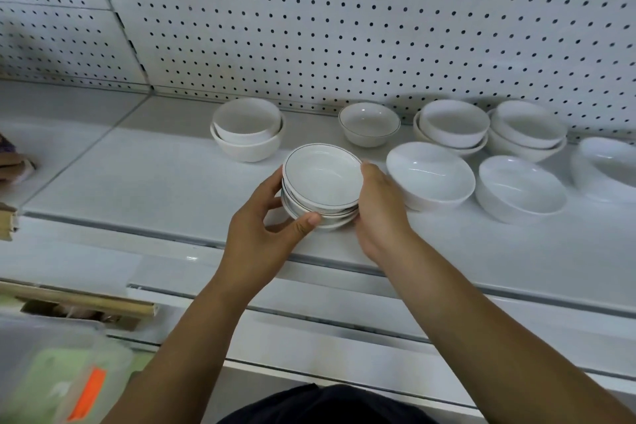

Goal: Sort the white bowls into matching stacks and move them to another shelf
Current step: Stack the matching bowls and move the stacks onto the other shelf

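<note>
A stack of shallow white bowls with a thin dark rim line (323, 179) sits near the front of the white shelf (137, 179). My left hand (265, 220) grips the stack's left side, thumb curled on its front. My right hand (377, 206) holds its right side with the fingers hidden behind it. Behind stand a stack of two deep white bowls (247, 129) and a single line-rimmed bowl (369, 124). To the right are two more stacks (452, 126) (526, 129) and two single wide bowls (430, 175) (521, 188).
A white pegboard wall (344, 27) backs the shelf. Another white dish (605, 165) lies at the far right edge. A lower shelf lip (344, 296) runs below. Clear plastic containers (62, 368) and a wooden piece sit at lower left. Another person's hand (13, 165) shows at the left edge.
</note>
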